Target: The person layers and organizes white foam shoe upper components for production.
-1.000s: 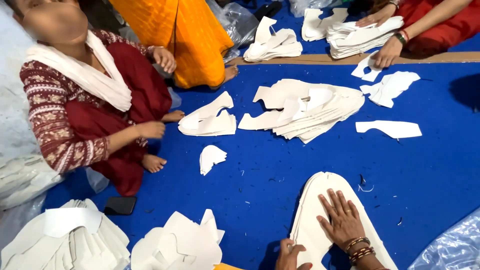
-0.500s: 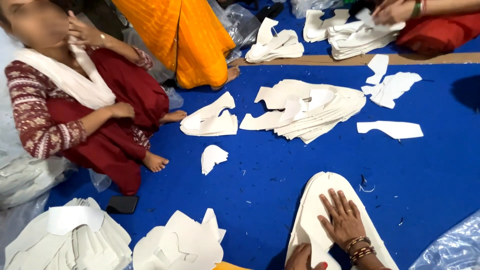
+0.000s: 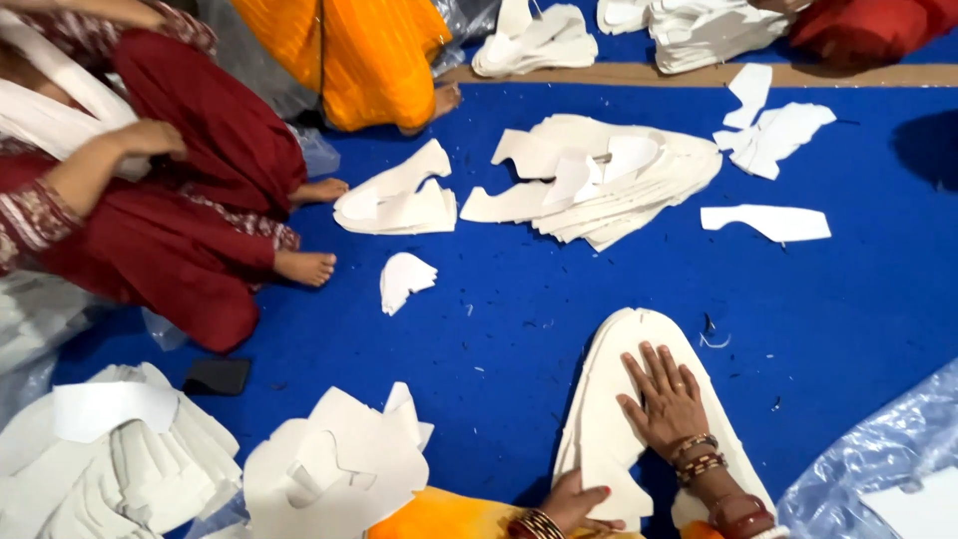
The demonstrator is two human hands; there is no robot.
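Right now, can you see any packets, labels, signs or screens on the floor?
Clear plastic bag: bottom right, crinkly, see-through, holding white pieces.
Clear plastic wrap: top, behind the orange cloth, shiny.
Small black flat thing: lower left, rectangular; cannot tell if it is a screen.
No labels or signs.

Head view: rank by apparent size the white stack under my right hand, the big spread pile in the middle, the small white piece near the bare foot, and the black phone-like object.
1. Spread pile
2. Stack under the right hand; nearer the camera, so unsure against 1
3. Small white piece
4. Black object; close to 3
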